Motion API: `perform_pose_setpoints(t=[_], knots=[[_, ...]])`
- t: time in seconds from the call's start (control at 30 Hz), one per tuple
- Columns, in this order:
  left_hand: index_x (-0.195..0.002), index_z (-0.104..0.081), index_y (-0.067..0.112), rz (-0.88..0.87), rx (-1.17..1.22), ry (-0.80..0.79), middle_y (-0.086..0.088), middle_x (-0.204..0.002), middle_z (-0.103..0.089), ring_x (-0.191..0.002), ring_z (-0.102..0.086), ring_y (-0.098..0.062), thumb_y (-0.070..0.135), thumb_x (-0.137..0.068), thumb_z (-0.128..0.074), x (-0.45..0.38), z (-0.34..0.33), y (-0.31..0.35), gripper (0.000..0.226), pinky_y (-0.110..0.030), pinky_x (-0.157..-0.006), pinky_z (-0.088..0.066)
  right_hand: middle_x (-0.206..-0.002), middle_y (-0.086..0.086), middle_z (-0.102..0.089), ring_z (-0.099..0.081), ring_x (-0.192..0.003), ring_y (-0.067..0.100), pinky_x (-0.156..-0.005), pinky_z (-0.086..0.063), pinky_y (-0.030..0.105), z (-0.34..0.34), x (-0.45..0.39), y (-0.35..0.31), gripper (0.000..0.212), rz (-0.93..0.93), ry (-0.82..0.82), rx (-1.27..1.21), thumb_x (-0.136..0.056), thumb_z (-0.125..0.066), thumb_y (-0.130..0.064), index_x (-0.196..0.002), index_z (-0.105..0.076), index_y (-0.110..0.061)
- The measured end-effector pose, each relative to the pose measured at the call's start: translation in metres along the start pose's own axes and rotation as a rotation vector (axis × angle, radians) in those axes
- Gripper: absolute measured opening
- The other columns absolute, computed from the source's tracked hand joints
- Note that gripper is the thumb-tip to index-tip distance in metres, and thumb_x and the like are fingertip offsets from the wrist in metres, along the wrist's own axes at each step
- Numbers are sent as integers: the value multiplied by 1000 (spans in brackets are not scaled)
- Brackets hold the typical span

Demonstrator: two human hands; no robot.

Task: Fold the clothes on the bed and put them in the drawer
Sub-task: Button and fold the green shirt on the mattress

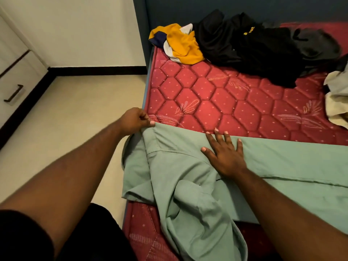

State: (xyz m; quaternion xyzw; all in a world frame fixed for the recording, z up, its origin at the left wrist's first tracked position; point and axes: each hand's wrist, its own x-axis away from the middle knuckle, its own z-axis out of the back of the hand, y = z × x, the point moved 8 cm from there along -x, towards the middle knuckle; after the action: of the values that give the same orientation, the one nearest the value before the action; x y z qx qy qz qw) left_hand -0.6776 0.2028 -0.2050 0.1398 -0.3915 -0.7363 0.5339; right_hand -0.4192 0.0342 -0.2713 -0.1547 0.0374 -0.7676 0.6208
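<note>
The green garment (197, 185) lies spread across the near part of the bed (216, 98), over the red quilted mattress, with part of it hanging past the bed's left edge and near-left corner. The left hand (134, 119) pinches the garment's far-left corner at the bed's left edge (grip clamped on the fabric, thumb against curled fingers). The right hand (224, 153) rests flat on the garment along its far edge, fingers straight and spread, grip apart, pressing the fabric down.

At the bed's far edge, against the dark headboard (188, 8), lie a yellow, white and navy garment (178, 42) and a heap of black clothes (250, 46), touching each other. A pale garment (337, 98) lies at the right edge. The drawer unit (13, 78) stands on the floor well apart from the bed's left edge.
</note>
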Motion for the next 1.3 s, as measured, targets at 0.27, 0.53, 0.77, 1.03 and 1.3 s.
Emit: perform_pose_setpoints(t=[0.27,0.53,0.77,1.03,1.3], knots=[[-118,-60,12,-20,216,-131,-10,-97,-66,-73,-64,-11,-10,-73,-77,24,3,13,53,-19,-66,-54,-163,-5,-1,6,-149,22,-114,5,59,10,5,-4,73,-34,119,3,-89,-10,-74,-153,-5,-39],[-134,-57,14,-425,-325,200,-11,-130,-62,-118,-57,-30,6,-85,-58,51,-81,96,49,-41,-102,-44,-163,-5,-8,0,-150,21,-117,-3,53,8,3,-15,62,-1,116,16,-98,-15,-60,-153,-15,-32],[-156,-11,30,-182,-670,20,5,-163,-12,-149,-9,-25,57,-100,-24,37,-179,56,64,-49,-119,2,-162,-10,-2,0,-150,19,-120,-1,44,14,10,69,69,-25,6,80,-94,-19,-66,-154,-4,-36],[-154,1,34,-56,-798,23,5,-164,10,-148,11,-38,39,-99,-29,36,-195,107,63,-74,-104,10,-163,-7,7,6,-149,27,-114,2,62,77,78,288,91,-530,-29,114,-77,-7,-85,-153,1,-36],[-152,6,43,-374,-745,-195,16,-162,8,-150,8,-15,72,-90,-7,21,-328,187,69,-64,-113,8,-162,-10,4,5,-149,25,-119,2,50,63,53,303,75,-270,-9,26,-89,-20,-76,-152,0,-42]])
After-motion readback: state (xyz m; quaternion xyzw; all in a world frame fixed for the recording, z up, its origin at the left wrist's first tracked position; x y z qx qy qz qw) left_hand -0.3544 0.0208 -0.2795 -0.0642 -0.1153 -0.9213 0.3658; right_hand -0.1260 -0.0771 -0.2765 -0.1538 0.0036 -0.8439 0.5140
